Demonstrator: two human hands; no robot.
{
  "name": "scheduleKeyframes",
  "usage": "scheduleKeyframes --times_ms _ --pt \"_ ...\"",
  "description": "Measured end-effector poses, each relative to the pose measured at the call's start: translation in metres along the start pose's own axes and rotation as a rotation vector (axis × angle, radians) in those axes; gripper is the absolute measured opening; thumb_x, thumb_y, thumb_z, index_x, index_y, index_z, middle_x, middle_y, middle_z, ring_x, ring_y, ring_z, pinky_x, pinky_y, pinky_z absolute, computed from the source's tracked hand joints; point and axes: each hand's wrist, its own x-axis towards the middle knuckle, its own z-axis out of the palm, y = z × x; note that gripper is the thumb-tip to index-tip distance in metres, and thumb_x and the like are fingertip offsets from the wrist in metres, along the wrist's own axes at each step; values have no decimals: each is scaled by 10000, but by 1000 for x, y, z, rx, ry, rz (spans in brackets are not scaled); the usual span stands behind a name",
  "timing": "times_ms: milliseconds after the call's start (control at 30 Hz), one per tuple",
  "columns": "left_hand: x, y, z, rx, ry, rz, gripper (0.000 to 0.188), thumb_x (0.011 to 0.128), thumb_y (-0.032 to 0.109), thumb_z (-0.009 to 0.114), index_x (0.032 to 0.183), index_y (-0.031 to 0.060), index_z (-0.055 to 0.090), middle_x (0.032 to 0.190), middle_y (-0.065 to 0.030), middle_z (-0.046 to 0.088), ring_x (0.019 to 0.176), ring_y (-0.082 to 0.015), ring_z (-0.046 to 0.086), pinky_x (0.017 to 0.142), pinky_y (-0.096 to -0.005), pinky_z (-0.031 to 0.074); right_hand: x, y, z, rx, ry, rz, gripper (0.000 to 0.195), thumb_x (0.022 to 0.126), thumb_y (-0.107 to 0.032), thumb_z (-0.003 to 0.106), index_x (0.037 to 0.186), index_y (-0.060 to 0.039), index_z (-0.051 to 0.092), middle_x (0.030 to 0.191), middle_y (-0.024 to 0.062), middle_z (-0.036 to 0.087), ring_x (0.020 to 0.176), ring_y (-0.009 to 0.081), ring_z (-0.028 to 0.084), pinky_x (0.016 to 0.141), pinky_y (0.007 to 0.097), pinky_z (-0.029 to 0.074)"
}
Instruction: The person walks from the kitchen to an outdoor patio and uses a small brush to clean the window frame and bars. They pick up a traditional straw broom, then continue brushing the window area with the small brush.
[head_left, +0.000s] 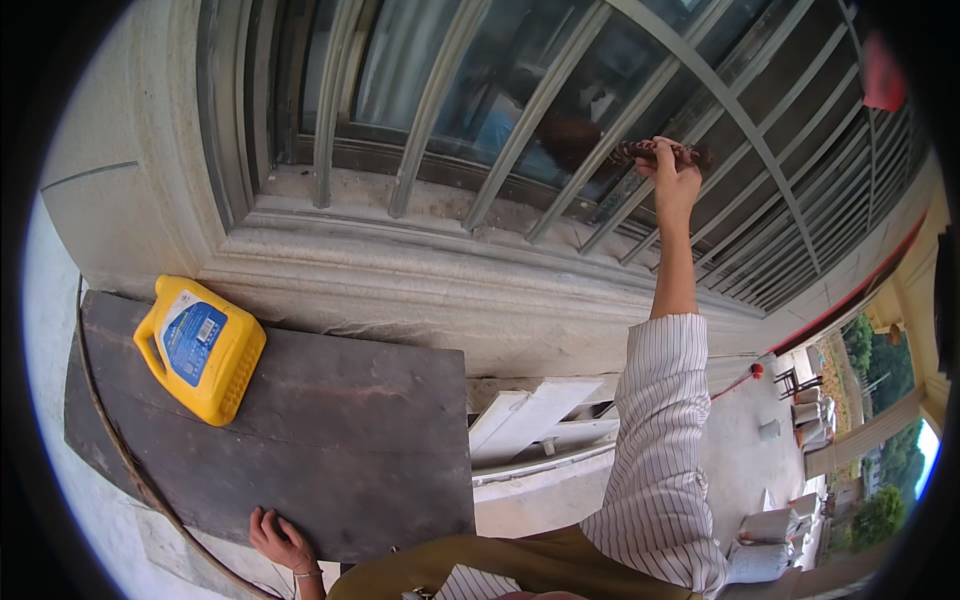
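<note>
My right hand (675, 180) is raised to the window's metal bars (570, 67), its fingers wrapped around the dark, mottled handle of a brush or duster (574, 142). The brown, fuzzy head of that tool lies to the left of the hand, among the bars and in front of the window glass (480, 90). Its exact contact with the glass cannot be told. My left hand (281, 538) rests with bent fingers on the near edge of a dark tabletop (337, 435) and holds nothing. A yellow plastic jug (202, 349) with a blue label lies on that top, towards the wall.
A long thin stick or cable (124, 442) crosses the tabletop's left side. White boards (525, 416) lean low by the wall, under a moulded sill (420, 262). Sacks (765, 540), a bucket (770, 430) and a chair (787, 382) stand farther right. Something red (883, 75) hangs at upper right.
</note>
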Motion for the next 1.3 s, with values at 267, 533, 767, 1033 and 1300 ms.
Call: scheduleKeyframes --times_ms 267,533,767,1033,1300 --pt "2 3 -1 2 -9 -4 198 838 39 568 1031 44 612 1208 -160 560 1095 -349 512 941 -431 406 1 34 -7 -978 -332 -216 274 813 -243 614 835 25 671 813 259 650 820 429 624 718 462 495" --pt "3 6 -4 -11 -31 -28 188 844 42 572 1028 38 610 1213 -157 558 1108 -346 507 943 -431 404 -46 89 28 -250 -180 93 243 883 -186 620 969 34 679 808 131 696 737 192 677 680 355 535" --pt "2 7 -2 20 -25 -27 181 847 32 567 1021 36 614 1217 -155 558 1112 -344 505 946 -429 404 -53 112 46 844 -37 598 233 919 -196 627 1068 -17 643 952 96 671 838 207 652 728 334 562" --pt "2 4 0 22 -5 -15 186 832 40 553 1005 25 619 1203 -171 560 1082 -359 514 932 -440 404 -33 61 7 485 46 227 291 932 -229 613 1082 20 615 947 124 679 773 201 673 674 287 558" --pt "3 4 -2 12 -19 -11 190 829 39 562 1011 29 618 1204 -173 558 1084 -359 514 929 -438 407 -15 58 -7 -295 -528 103 275 920 -227 581 896 43 625 711 73 636 567 141 621 583 308 496"
